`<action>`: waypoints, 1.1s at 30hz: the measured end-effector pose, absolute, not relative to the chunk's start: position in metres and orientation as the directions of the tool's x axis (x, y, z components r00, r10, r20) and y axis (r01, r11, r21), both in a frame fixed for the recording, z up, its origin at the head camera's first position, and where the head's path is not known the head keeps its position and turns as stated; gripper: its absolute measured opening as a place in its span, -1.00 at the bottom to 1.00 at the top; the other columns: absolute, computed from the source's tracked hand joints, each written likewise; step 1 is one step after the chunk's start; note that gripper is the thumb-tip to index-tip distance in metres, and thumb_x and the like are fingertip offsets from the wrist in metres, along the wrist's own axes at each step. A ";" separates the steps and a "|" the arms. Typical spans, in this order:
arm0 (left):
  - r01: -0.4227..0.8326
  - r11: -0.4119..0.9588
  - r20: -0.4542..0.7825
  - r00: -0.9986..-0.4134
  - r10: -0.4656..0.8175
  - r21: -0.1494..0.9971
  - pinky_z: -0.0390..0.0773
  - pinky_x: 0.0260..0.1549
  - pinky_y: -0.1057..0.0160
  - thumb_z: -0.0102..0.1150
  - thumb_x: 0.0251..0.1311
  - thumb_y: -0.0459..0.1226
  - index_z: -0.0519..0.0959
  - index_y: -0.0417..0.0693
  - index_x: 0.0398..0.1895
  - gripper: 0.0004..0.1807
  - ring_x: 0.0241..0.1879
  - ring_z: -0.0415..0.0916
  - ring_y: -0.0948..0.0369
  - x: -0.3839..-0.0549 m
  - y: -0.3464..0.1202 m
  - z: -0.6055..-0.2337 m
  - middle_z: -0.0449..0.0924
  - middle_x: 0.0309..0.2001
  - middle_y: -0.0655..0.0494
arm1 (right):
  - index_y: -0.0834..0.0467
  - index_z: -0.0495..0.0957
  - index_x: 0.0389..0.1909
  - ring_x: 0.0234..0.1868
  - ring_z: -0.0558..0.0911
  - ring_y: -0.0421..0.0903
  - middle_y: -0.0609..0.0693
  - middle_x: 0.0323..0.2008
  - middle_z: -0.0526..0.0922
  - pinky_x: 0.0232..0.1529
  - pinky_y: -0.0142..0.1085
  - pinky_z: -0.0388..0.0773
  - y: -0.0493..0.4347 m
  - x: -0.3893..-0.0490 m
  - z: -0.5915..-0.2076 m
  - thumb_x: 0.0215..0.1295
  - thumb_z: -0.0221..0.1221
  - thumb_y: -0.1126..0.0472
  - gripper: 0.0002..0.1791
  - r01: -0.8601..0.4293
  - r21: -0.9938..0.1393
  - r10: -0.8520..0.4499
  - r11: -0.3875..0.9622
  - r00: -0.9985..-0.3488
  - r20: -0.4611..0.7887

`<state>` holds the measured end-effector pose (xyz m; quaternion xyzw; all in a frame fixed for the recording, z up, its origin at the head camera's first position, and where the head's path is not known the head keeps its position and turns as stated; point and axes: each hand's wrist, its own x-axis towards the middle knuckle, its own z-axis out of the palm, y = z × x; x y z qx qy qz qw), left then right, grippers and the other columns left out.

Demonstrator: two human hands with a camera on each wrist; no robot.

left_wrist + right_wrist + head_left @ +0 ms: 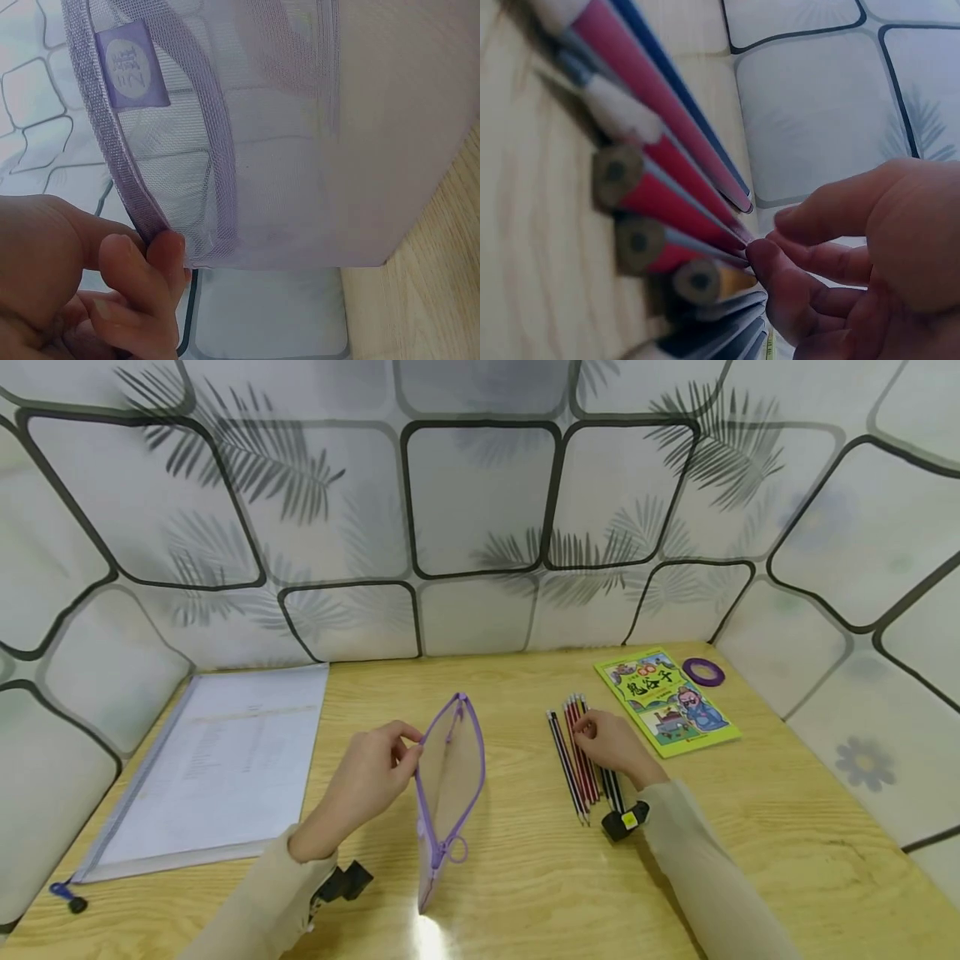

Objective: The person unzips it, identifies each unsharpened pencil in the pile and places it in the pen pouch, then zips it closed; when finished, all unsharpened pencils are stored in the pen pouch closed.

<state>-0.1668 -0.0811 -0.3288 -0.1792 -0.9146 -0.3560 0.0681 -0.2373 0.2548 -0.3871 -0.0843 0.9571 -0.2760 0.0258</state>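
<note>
My left hand point(375, 774) pinches the rim of a purple-edged, see-through mesh zipper pouch point(277, 180) between thumb and fingertips. The pouch stands on edge with its zipped mouth spread apart, and a ring pull hangs at its near end. Over to the right, my right hand point(611, 743) is bent down over several pencils point(572, 768), red and dark striped, lying side by side. In the right wrist view its fingertips point(761, 255) are right at the far ends of the red pencils point(682, 202), with the thumb a little apart from them.
A comic-style book point(667, 702) with a green-yellow border lies beyond the pencils, beside a purple tape roll point(703, 672). On the left lies a clear document folder point(232, 760) with a printed sheet. Patterned fabric point(480, 502) rises behind the wooden table point(517, 877).
</note>
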 end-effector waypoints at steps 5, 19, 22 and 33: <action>0.378 0.685 0.259 -0.926 0.275 0.623 0.23 -0.80 0.41 0.14 0.24 -0.38 0.60 -0.31 -0.16 -0.83 -0.76 0.25 0.33 -0.167 -0.081 -0.329 0.50 -0.65 0.14 | 0.34 0.55 -0.16 -0.48 0.46 -0.10 0.12 -0.39 0.59 -0.41 -0.26 0.44 0.255 -0.237 -0.387 0.25 0.07 0.35 -0.80 -0.170 -0.494 -0.185 0.853 -0.983 0.020; 0.377 0.679 0.251 -0.926 0.281 0.630 0.27 -0.79 0.40 0.14 0.25 -0.38 0.60 -0.32 -0.16 -0.82 -0.74 0.28 0.33 -0.166 -0.082 -0.328 0.52 -0.63 0.13 | 0.32 0.57 -0.17 -0.55 0.45 -0.14 0.05 -0.47 0.58 -0.50 -0.31 0.41 0.242 -0.235 -0.389 0.19 0.14 0.34 -0.79 -0.217 -0.398 -0.217 0.891 -0.975 0.046; 0.382 0.675 0.250 -0.924 0.289 0.631 0.25 -0.79 0.41 0.14 0.23 -0.39 0.60 -0.32 -0.17 -0.83 -0.74 0.27 0.33 -0.166 -0.082 -0.327 0.50 -0.64 0.13 | 0.33 0.57 -0.16 -0.53 0.49 -0.15 0.05 -0.44 0.60 -0.48 -0.29 0.47 0.238 -0.234 -0.387 0.22 0.17 0.29 -0.78 -0.203 -0.398 -0.217 0.894 -0.976 0.010; 0.395 0.656 0.248 -0.918 0.310 0.643 0.21 -0.80 0.42 0.13 0.24 -0.40 0.59 -0.32 -0.17 -0.83 -0.76 0.23 0.34 -0.168 -0.080 -0.329 0.49 -0.65 0.15 | 0.31 0.56 -0.10 -0.49 0.53 -0.12 0.08 -0.37 0.64 -0.40 -0.22 0.53 0.235 -0.238 -0.386 0.28 0.09 0.28 -0.76 -0.174 -0.368 -0.208 0.913 -0.977 -0.053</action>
